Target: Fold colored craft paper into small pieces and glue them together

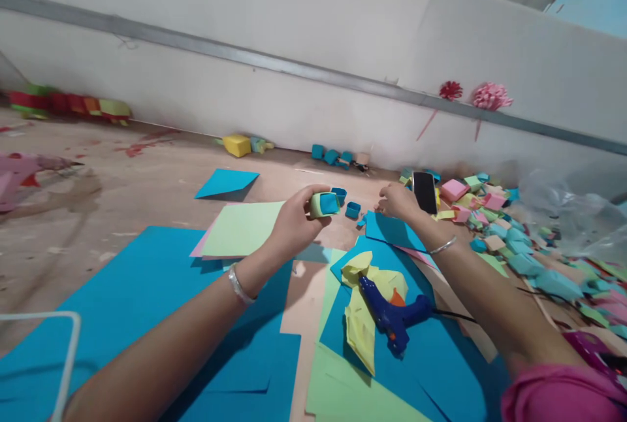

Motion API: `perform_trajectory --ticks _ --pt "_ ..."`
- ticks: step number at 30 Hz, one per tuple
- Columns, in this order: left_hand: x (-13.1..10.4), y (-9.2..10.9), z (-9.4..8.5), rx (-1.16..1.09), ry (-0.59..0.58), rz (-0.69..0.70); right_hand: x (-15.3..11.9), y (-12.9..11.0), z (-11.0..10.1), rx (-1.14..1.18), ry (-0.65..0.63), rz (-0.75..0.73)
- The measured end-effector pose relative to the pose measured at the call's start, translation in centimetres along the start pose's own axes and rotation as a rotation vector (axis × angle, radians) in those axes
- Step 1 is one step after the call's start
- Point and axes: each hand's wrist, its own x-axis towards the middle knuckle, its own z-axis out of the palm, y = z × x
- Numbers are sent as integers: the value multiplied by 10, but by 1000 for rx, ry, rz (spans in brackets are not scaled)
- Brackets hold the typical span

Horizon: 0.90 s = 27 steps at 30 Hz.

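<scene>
My left hand [300, 221] is closed around a small pale-green paper box [321, 205] whose end shows blue. Just right of it, two small blue paper pieces [352, 210] rest on the table. My right hand [396, 200] is over the table beside them, near a dark phone [425, 192]; its fingers are bent, and whether they hold anything is too small to tell. Between my forearms a blue glue gun [392, 313] lies on crumpled yellow paper [361, 334] and blue sheets [431, 370]. A pale-green sheet [245, 229] lies left of my left hand.
Many small paper boxes [519, 245] are heaped at the right beside clear plastic [578, 210]. Small blue boxes [332, 157] and a yellow box [237, 145] stand along the wall. A pink glue gun [19, 174] is at the far left; a white frame [73, 357] is lower left.
</scene>
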Motion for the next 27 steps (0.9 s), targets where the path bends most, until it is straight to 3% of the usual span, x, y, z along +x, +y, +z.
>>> perform_trajectory --ticks 5,10,15,20,27 --pt "-4 -6 7 -23 -67 52 7 -2 10 196 1 -21" --pt "-8 -10 13 -24 -103 43 -10 -7 -10 550 73 -74" --pt "-12 -8 18 -41 -142 3 -53 -39 -27 1001 88 -176" --pt "-18 2 22 -64 -116 8 -83 -78 -19 1460 77 -178" --pt "-23 7 25 -42 -98 29 -91 -95 -9 1523 126 -171"
